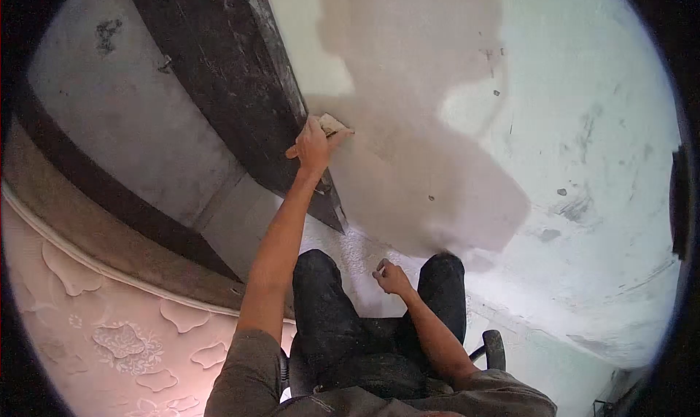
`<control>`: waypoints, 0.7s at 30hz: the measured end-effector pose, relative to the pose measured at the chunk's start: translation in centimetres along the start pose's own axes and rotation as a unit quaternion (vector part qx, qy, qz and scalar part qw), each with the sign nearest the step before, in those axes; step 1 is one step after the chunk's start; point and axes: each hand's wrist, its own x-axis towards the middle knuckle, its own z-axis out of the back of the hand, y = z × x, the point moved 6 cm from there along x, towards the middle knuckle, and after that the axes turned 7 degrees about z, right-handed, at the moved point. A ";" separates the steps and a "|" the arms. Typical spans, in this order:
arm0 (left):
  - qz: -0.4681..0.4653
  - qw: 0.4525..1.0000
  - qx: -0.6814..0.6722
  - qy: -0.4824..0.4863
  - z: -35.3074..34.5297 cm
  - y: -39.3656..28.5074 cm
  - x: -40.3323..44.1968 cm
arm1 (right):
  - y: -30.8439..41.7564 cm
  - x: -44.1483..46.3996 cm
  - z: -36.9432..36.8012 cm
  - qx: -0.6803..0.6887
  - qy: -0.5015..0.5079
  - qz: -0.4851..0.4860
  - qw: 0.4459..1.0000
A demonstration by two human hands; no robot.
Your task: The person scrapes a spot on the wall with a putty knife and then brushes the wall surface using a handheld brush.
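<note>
My left hand (313, 147) reaches up to the wall, right beside the edge of the dark door frame (240, 89). Its fingers are wrapped round a small pale flat piece (334, 124) that lies against the wall; whether it is a scraper or folded sandpaper is unclear. Low between my knees hangs my right hand (394, 279), fingers curled in, and whatever it may hold is hidden. The pale wall (569, 125) carries a few dark specks and grey smudges, and my shadow falls across it.
I sit on a chair with a black armrest (495, 350). A pink quilted mattress (146, 344) with a brown edge is at lower left. White dust or powder (357, 251) shows at the foot of the door frame, in front of my knees.
</note>
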 end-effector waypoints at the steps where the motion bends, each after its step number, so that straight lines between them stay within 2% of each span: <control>1: -0.014 1.000 0.000 -0.001 -0.1 0.0 0.1 | -0.1 0.1 0.0 0.001 -0.001 0.001 1.000; 5: -0.056 0.998 -0.006 0.006 -0.3 -0.1 0.5 | -0.2 0.3 -0.5 0.006 0.002 0.003 1.000; 7: -0.057 0.998 0.013 0.031 0.0 -0.6 0.6 | -0.2 0.2 -0.8 0.007 -0.010 0.020 1.000; 9: -0.059 0.996 0.029 0.053 -0.4 -0.5 0.6 | -0.1 0.2 -0.8 0.013 0.014 -0.012 1.000; 12: -0.037 0.995 -0.023 0.086 -1.3 0.3 1.0 | 0.1 0.2 -0.7 0.001 -0.002 0.008 1.000; 14: -0.114 0.993 0.005 0.023 -0.4 -0.9 1.1 | -0.2 0.1 -0.6 0.015 0.003 -0.008 1.000; 18: -0.116 0.991 0.060 0.040 0.0 -1.4 1.6 | -0.6 0.1 -0.1 0.037 0.022 -0.028 0.999; 20: -0.189 0.981 0.033 -0.016 0.0 -1.3 1.8 | -0.6 0.0 -0.1 0.032 0.017 -0.029 0.999; 21: -0.189 0.981 0.033 -0.014 -0.4 -1.1 1.7 | -0.5 0.0 0.0 0.028 0.013 -0.027 0.999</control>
